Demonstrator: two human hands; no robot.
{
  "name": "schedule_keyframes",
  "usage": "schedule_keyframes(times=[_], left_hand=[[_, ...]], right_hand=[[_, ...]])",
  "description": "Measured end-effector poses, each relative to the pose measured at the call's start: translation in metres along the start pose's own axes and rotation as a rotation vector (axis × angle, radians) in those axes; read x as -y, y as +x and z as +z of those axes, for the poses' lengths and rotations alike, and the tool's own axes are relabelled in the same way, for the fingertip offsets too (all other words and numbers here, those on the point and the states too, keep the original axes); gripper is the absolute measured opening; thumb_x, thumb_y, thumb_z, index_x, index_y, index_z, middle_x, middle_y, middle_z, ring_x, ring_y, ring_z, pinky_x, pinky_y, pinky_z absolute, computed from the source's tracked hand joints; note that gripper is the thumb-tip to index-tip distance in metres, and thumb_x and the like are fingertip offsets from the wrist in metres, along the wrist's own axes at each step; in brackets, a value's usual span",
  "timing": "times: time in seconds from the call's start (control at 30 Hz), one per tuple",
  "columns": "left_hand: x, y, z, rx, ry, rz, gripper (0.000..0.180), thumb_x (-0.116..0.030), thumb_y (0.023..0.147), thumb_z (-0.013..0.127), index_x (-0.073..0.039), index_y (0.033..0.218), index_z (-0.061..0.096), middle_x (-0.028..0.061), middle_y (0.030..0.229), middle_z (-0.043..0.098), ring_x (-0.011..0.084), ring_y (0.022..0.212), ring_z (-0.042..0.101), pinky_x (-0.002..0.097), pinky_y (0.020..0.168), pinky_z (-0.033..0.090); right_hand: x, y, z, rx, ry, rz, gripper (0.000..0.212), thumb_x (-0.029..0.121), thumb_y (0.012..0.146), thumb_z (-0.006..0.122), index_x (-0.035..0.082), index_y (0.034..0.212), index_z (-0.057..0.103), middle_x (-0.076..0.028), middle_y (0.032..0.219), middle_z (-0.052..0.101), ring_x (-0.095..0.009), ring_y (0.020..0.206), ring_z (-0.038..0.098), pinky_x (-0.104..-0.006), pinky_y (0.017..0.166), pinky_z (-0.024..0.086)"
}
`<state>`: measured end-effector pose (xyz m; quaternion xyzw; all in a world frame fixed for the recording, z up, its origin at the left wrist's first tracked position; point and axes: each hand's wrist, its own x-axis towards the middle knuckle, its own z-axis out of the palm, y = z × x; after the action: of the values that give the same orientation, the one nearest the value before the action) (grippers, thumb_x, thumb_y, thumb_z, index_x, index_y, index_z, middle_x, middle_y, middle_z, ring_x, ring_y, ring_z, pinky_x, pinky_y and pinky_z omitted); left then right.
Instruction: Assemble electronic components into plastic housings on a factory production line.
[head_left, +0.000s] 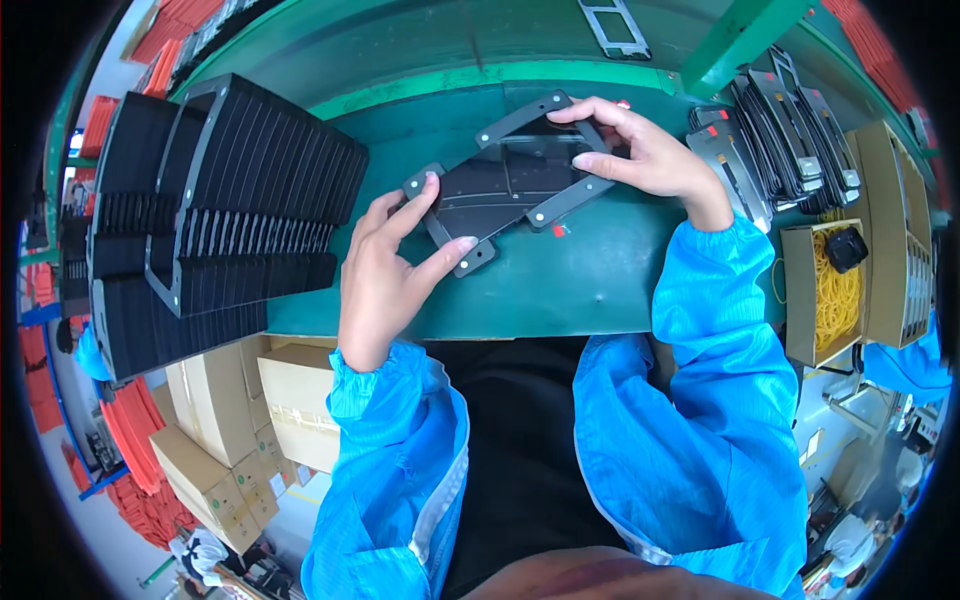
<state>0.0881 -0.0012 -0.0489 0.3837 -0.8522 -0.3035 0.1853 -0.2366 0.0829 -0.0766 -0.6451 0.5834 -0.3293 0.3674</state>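
On my feed, the left hand (pixel 385 260) and right hand (pixel 650 155) pinch opposite ends of a glossy black rectangular panel (pixel 490 185) over the smooth green desk (pixel 590 290); uneven fingertip pressure could let it slip.

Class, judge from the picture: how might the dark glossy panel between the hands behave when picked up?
The dark glossy panel is probably stiff, since it looks flat and does not visibly sag. Its smooth, reflective face may be slippery and could scratch. It seems unlikely to roll, being flat and straight-edged.
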Motion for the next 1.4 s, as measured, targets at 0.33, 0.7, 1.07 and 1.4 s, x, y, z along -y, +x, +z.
schedule_keyframes(times=[0.33, 0.7, 1.07, 1.4], left_hand=[[0.014, 0.001, 0.003, 0.046, -0.033, 0.017, 0.063, -0.030, 0.079, 0.086, -0.019, 0.138, 0.066, 0.0244, 0.139, 0.056, 0.0421, 0.131, 0.052, 0.0458, 0.107, 0.044], [0.040, -0.009, 0.035, -0.061, -0.269, 0.250, 0.061, -0.023, 0.080, 0.084, -0.020, 0.139, 0.067, 0.0229, 0.156, 0.031, 0.0426, 0.142, 0.038, 0.0493, 0.118, 0.032], [0.028, -0.009, 0.037, -0.213, -0.233, 0.321, 0.078, -0.032, 0.054, 0.096, -0.018, 0.127, 0.073, 0.0208, 0.140, 0.048, 0.0418, 0.129, 0.049, 0.0516, 0.112, 0.040], [0.023, -0.002, 0.033, -0.263, -0.102, 0.339, 0.072, -0.030, 0.052, 0.094, -0.021, 0.122, 0.076, 0.0163, 0.126, 0.057, 0.0379, 0.116, 0.055, 0.0502, 0.107, 0.043]], right_hand=[[-0.016, 0.003, 0.005, -0.007, 0.273, 0.071, 0.047, 0.018, 0.096, 0.069, 0.010, 0.141, 0.056, 0.001, 0.135, 0.056, -0.010, 0.107, 0.049, -0.0261, 0.095, 0.040], [0.006, 0.042, -0.013, -0.042, 0.139, 0.065, 0.047, 0.022, 0.098, 0.064, 0.008, 0.142, 0.054, -0.006, 0.140, 0.058, -0.013, 0.112, 0.057, -0.0285, 0.092, 0.045], [0.153, 0.052, 0.055, 0.124, 0.743, -0.353, 0.057, 0.047, 0.111, 0.030, -0.002, 0.107, 0.057, -0.017, 0.105, 0.061, -0.025, 0.077, 0.065, -0.0319, 0.074, 0.052], [0.063, -0.033, 0.113, -0.282, 0.748, -0.129, 0.055, 0.046, 0.112, 0.026, 0.006, 0.081, 0.045, -0.015, 0.094, 0.053, -0.029, 0.085, 0.066, -0.0436, 0.082, 0.055]])
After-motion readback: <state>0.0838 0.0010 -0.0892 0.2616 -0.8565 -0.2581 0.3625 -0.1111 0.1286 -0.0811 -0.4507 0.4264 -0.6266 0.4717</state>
